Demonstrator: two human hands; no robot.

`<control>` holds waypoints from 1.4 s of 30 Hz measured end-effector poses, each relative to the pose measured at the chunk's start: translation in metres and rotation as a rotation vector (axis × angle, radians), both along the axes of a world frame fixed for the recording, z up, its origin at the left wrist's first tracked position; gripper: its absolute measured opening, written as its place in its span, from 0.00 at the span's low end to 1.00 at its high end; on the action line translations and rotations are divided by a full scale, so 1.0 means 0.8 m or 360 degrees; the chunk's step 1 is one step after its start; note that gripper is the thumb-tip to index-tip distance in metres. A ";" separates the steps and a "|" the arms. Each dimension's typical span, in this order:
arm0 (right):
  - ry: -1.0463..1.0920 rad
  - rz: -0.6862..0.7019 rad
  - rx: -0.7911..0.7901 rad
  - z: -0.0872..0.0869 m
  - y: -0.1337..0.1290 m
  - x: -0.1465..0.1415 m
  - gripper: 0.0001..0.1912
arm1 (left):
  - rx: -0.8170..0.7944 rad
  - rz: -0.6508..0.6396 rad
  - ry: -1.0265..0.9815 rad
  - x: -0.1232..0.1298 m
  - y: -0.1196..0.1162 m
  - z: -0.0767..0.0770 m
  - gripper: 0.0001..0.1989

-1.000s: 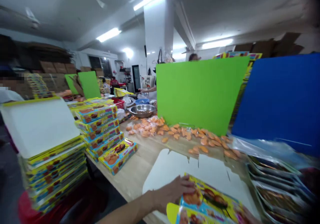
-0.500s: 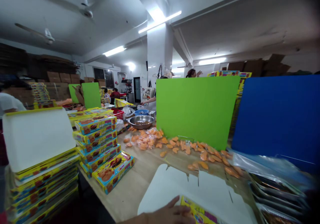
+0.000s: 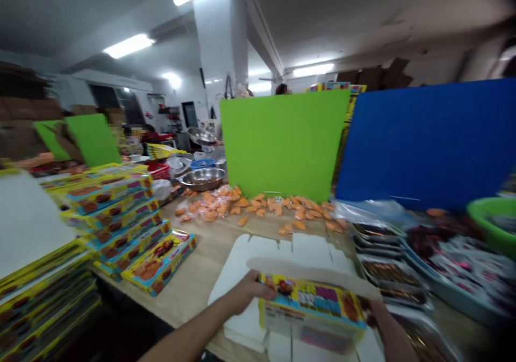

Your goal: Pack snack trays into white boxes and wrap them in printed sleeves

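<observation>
A printed yellow-and-blue cardboard box (image 3: 310,300) is held up between my two hands, its long printed side facing me and a pale flap curving behind. My left hand (image 3: 248,292) grips its left end, thumb on the printed edge. At the right end my right hand (image 3: 374,311), partly hidden and blurred, is closed round the corner. Beneath the box lie flat carton blanks (image 3: 234,265), white side up, with slits along their far edge.
Finished printed boxes (image 3: 121,227) are stacked at left, beside more flat cartons (image 3: 44,292). Orange wrapped pieces (image 3: 278,206) lie before a green panel (image 3: 282,141); a blue panel (image 3: 419,141) stands right. Filled trays (image 3: 387,270) and a blue basin (image 3: 439,292) sit at right.
The view has turned right and down. The printed cardboard has been raised off the blanks and is now gripped at both ends; my right hand has come into view.
</observation>
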State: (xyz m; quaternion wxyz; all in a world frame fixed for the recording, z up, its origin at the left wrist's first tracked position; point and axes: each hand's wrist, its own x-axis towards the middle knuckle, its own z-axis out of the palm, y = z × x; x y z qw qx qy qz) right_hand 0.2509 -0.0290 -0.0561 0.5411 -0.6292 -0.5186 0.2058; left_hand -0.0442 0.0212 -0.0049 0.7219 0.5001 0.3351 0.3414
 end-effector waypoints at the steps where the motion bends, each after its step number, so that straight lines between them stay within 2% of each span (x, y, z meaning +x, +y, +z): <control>1: 0.0070 -0.0051 -0.0005 0.018 0.001 0.001 0.25 | -0.0018 0.0000 0.0000 0.000 0.002 0.001 0.24; 4: -0.0146 0.0252 -0.0012 0.077 0.003 0.002 0.22 | -0.0039 -0.0089 0.0031 -0.003 0.008 0.000 0.20; 7: -0.0130 0.0668 -0.0321 0.121 0.002 -0.002 0.23 | -0.0046 -0.0159 0.0075 -0.008 0.014 -0.004 0.19; 9: -0.0078 0.0870 -0.0456 0.138 -0.001 -0.006 0.24 | -0.0046 -0.0165 0.0100 -0.009 0.014 -0.006 0.18; 12: -0.0015 0.1020 -0.0503 0.146 -0.003 -0.008 0.23 | -0.0040 -0.0172 0.0099 -0.008 0.013 -0.006 0.18; 15: 0.0031 0.1083 -0.0523 0.143 -0.003 -0.007 0.22 | -0.0047 -0.0181 0.0081 -0.009 0.013 -0.004 0.19; 19: -0.0107 0.1023 -0.0537 0.132 -0.008 -0.005 0.23 | -0.0049 -0.0198 0.0095 -0.011 0.017 -0.005 0.20; 23: -0.0291 0.0883 -0.0410 0.101 -0.025 -0.008 0.23 | -0.0024 -0.0129 0.0111 -0.007 0.011 -0.012 0.21; 25: -0.0376 0.0814 -0.0239 0.077 -0.033 -0.010 0.26 | 0.0169 0.0157 0.0132 -0.005 0.006 -0.018 0.22; 28: -0.0508 0.0603 0.0023 0.045 -0.033 -0.014 0.27 | 0.0770 0.0757 0.0248 -0.016 0.004 -0.015 0.27; 29: -0.0544 0.0558 0.0087 0.040 -0.030 -0.015 0.26 | 0.0990 0.0842 0.0380 -0.023 0.005 -0.007 0.25; 30: -0.0575 0.0552 0.0139 0.037 -0.026 -0.015 0.24 | 0.1197 0.0834 0.0578 -0.031 0.006 0.003 0.19; 31: -0.0607 0.0581 0.0172 0.037 -0.023 -0.016 0.23 | 0.1376 0.0742 0.0827 -0.038 0.008 0.017 0.13; 32: -0.0636 0.0623 0.0185 0.039 -0.019 -0.016 0.22 | 0.1524 0.0598 0.1108 -0.044 0.010 0.034 0.11; 35: -0.0693 0.0666 0.0211 0.047 -0.012 -0.014 0.22 | 0.1702 0.0175 0.1843 -0.050 0.014 0.084 0.21; 36: -0.0705 0.0651 0.0232 0.048 -0.011 -0.013 0.22 | 0.1657 0.0068 0.1988 -0.048 0.014 0.098 0.23; 38: -0.0744 0.0639 0.0275 0.046 -0.010 -0.011 0.22 | 0.1424 -0.0085 0.2077 -0.038 0.011 0.117 0.25; 40: -0.0772 0.0628 0.0318 0.042 -0.008 -0.009 0.21 | 0.1124 -0.0100 0.2007 -0.028 0.007 0.122 0.24; 42: -0.0784 0.0626 0.0345 0.036 -0.006 -0.008 0.21 | 0.0943 0.0003 0.1965 -0.021 0.003 0.116 0.23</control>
